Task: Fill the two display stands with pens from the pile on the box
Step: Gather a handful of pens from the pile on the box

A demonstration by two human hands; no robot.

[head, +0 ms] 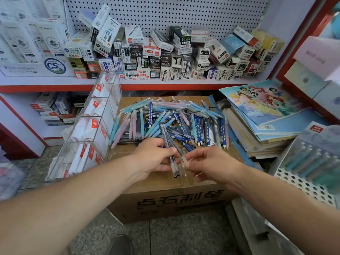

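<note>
Gathering over the box (165,199), left grip (154,159) clasps several pens (170,150), right grip (211,164) pinches a clear pen (184,160); stand (88,129) left of the box holds none yet

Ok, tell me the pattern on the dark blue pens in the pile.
The dark blue pens carry pale dots; the head view shows it.

Centre frame: left hand (152,159) pinches two clear dark-tipped pens (170,148) over the near edge of the pen pile (165,118) on a cardboard box (165,199). Right hand (207,164), fingers curled, meets them from the right; unclear whether it grips anything. Clear acrylic display stand (88,129) left of the box, perforated white stand (309,162) lower right. Notebook stack (266,115) right of the pile. Shelf of pen cartons (156,57) across the top.
</note>
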